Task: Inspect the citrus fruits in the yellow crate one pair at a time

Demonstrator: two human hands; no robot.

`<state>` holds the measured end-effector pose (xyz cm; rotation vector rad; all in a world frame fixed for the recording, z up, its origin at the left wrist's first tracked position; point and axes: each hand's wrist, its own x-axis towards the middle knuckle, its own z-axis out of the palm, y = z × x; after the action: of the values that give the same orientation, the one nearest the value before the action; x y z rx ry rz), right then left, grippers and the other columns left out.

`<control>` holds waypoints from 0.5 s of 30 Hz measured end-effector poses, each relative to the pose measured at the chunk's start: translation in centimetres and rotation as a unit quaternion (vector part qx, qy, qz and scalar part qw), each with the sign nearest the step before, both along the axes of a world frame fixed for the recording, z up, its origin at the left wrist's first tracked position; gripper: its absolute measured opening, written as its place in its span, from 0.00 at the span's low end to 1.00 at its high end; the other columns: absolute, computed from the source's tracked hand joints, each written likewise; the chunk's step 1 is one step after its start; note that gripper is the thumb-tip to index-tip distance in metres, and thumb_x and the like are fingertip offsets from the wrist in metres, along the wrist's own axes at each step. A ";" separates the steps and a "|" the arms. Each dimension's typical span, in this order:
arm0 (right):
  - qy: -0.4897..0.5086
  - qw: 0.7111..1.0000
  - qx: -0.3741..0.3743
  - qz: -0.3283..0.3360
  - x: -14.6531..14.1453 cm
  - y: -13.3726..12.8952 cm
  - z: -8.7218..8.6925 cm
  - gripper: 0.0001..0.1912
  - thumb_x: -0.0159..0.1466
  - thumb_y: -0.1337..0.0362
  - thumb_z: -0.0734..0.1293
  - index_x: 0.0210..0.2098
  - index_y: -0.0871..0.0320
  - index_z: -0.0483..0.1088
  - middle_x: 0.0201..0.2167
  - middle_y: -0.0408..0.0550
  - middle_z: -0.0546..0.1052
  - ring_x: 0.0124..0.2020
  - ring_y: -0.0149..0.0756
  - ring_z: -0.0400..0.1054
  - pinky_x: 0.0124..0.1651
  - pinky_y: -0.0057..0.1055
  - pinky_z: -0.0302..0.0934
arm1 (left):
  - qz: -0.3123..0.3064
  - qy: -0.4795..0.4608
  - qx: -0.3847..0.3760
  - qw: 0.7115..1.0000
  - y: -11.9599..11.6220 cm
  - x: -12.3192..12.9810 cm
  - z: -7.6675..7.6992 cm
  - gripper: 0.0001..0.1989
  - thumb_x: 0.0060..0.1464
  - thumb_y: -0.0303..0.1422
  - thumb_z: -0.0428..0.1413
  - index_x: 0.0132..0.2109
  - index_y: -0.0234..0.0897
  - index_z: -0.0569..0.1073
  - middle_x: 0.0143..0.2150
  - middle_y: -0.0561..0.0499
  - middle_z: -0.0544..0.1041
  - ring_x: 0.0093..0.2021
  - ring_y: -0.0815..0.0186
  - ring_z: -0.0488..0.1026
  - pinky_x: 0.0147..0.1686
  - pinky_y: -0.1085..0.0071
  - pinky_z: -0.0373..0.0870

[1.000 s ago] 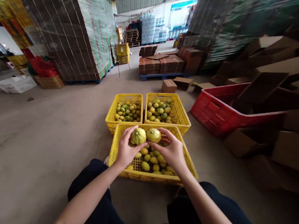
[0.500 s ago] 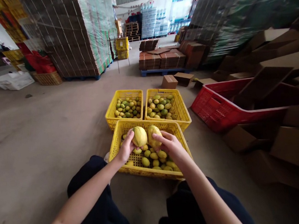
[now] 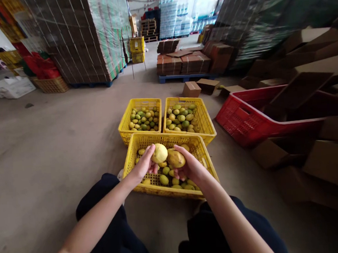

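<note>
My left hand [image 3: 144,164] is closed around a pale yellow lemon [image 3: 159,153], thumb on its upper side. In my right hand [image 3: 190,164] is a darker yellow lemon [image 3: 176,158] with brownish patches, its end turned toward the lower right. The two fruits are close together above the near yellow crate [image 3: 168,191]. Inside that crate lie several green-yellow lemons [image 3: 164,180], partly hidden by my hands.
Two more yellow crates stand just beyond, a left one [image 3: 122,126] and a right one [image 3: 208,127], both holding green and yellow fruit. A red crate [image 3: 236,125] and cardboard boxes [image 3: 329,160] crowd the right side. Farther back are a blue pallet [image 3: 182,78] and wrapped stacks [image 3: 71,40].
Both lemons have been turned in my hands. The right one has tipped from upright to lying sideways and shows a browner side; the left one shows a smoother, paler face.
</note>
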<state>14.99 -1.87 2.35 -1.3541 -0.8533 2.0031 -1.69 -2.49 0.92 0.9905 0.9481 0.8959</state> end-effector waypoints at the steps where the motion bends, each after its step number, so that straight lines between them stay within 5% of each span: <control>1: -0.001 1.000 0.002 -0.001 -0.1 0.0 -0.1 0.27 0.63 0.45 0.55 0.19 0.58 0.66 0.09 0.44 0.66 0.09 0.31 0.62 0.08 0.23 0.50 | 0.001 0.005 0.001 1.000 0.0 0.0 0.0 0.30 0.47 0.62 0.49 0.40 0.39 0.63 0.17 0.60 0.64 0.12 0.77 0.57 0.13 0.76 0.43; 15: 0.022 1.000 -0.011 -0.013 -0.4 0.4 -0.3 0.27 0.65 0.48 0.51 0.20 0.57 0.65 0.09 0.44 0.67 0.10 0.31 0.63 0.12 0.24 0.53 | -0.012 -0.025 -0.011 1.000 0.3 -0.1 -0.8 0.21 0.44 0.50 0.49 0.38 0.39 0.59 0.26 0.54 0.71 0.14 0.76 0.62 0.14 0.77 0.48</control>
<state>14.63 -1.48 2.08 -1.3221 -0.7920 2.0207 -1.80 -2.19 0.12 0.9544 0.9002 0.8849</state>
